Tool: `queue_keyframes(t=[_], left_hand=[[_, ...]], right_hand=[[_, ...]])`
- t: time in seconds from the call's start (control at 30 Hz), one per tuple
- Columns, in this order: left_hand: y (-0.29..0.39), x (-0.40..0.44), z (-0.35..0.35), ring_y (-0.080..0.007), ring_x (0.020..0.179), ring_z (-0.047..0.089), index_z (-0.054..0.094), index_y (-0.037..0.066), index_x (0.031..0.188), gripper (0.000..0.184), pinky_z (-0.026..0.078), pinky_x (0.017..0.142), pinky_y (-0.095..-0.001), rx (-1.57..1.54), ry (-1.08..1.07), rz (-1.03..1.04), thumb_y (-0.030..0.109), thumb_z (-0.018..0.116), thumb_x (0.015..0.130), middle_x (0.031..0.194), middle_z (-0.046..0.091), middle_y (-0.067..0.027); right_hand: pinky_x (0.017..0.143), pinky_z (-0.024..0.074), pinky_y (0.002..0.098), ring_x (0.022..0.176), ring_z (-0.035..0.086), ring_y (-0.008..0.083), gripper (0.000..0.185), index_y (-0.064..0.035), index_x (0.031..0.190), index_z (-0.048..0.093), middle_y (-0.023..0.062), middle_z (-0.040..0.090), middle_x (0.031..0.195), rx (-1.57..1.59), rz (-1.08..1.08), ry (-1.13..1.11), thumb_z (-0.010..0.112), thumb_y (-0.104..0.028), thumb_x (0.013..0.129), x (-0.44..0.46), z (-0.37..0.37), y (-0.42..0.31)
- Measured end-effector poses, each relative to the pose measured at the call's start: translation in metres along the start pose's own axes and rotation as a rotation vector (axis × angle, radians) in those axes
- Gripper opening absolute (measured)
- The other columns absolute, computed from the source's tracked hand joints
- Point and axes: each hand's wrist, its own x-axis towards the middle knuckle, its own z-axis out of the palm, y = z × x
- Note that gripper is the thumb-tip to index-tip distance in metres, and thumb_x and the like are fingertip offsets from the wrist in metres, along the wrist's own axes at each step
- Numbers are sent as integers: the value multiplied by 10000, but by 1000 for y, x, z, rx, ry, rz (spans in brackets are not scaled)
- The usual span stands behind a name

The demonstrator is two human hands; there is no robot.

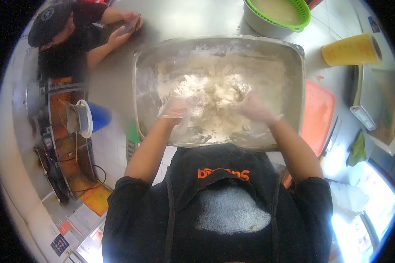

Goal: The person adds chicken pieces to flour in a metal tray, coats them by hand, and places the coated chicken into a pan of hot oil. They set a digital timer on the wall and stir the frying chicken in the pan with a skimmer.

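A large metal tray [219,39] lies in front of me with loose white flour [215,118] spread over its bottom. My left hand [180,107], in a clear plastic glove, is in the left half of the tray. Just beyond its fingers is a bright white floury clump [191,85]. My right hand [259,108], gloved the same way, reaches in from the right. Close to its fingers is another ragged, flour-coated clump [241,87]. Flour and motion blur obscure the fingers of both hands, so whether they grip the clumps is unclear.
Beyond the tray stands a grey tub with a green strainer [299,26] and cloudy liquid. To the right are a yellow roll [351,50], a coral-coloured tray [318,118] and a scale [363,116]. Another person [66,35] stands far left, hands over the table; a blue container [98,118] is nearer.
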Motion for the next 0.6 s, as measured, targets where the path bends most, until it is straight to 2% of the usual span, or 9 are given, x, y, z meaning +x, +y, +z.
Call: queue_keyframes(t=[0.07, 0.17, 0.23, 0.27, 0.33, 0.47, 0.53, 0.57, 0.6], left_hand=[[6, -5, 2, -134, 872, 645, 696, -20, 1102, 387, 518, 785, -293, -120, 47, 55, 318, 738, 918, 912, 713, -32], [-3, 1, -10, -90, 785, 627, 719, -23, 1003, 263, 502, 690, -266, 231, -103, -48, 231, 732, 931, 820, 708, -20], [11, -6, -7, -66, 727, 599, 715, -20, 912, 263, 481, 651, -242, -52, -9, 102, 240, 701, 952, 794, 692, -11], [7, -3, -10, -66, 727, 599, 715, -20, 912, 263, 481, 651, -242, -49, -6, 104, 240, 701, 952, 794, 692, -11], [-2, 9, -16, -67, 679, 550, 694, 6, 857, 282, 459, 604, -270, -49, 207, 106, 267, 683, 965, 728, 631, 14], [4, 17, -36, -65, 630, 490, 681, 33, 825, 296, 427, 574, -292, 83, 336, 49, 269, 638, 999, 674, 555, 40], [-7, 21, -45, -68, 598, 443, 681, 49, 824, 309, 402, 558, -316, 206, 417, 166, 276, 606, 1019, 646, 505, 53], [-15, 25, -50, -69, 587, 427, 681, 54, 823, 314, 393, 553, -324, 244, 451, 204, 278, 595, 1026, 637, 488, 57], [-31, 32, -58, -76, 632, 490, 689, 42, 876, 303, 427, 591, -304, 66, 384, 199, 281, 584, 1031, 692, 555, 39]], right_hand=[[773, 535, 493, 881, 688, 351, 571, 21, 1172, 676, 263, 700, 1049, -33, -74, 124, 603, -489, 925, 19, 5, 21], [800, 532, 480, 894, 679, 361, 547, 13, 1147, 685, 247, 704, 1046, -100, -256, 247, 583, -483, 940, 61, 3, 33], [869, 519, 459, 971, 659, 364, 475, -16, 1123, 697, 230, 704, 1062, -30, -334, 634, 577, -442, 949, 86, 24, 25], [869, 519, 459, 971, 659, 364, 475, -16, 1123, 697, 230, 704, 1062, -28, -338, 636, 577, -442, 949, 101, 46, 35], [962, 485, 431, 1089, 622, 364, 442, -43, 1183, 684, 207, 681, 1165, -328, -800, 475, 536, -407, 983, 122, 78, 47], [994, 470, 421, 1152, 607, 319, 429, -58, 1238, 662, 178, 653, 1253, 140, -811, 232, 488, -374, 1006, 115, 82, 36], [1015, 460, 413, 1193, 598, 289, 425, -69, 1274, 648, 159, 634, 1312, 433, -791, 56, 456, -352, 1022, 107, 70, 24], [1015, 460, 413, 1193, 598, 289, 425, -69, 1274, 648, 159, 634, 1312, 416, -803, 49, 456, -352, 1022, 102, 58, 18], [1024, 455, 408, 1201, 595, 276, 420, -63, 1230, 674, 174, 649, 1282, 253, -618, 169, 467, -357, 1014, 96, 45, 14]])
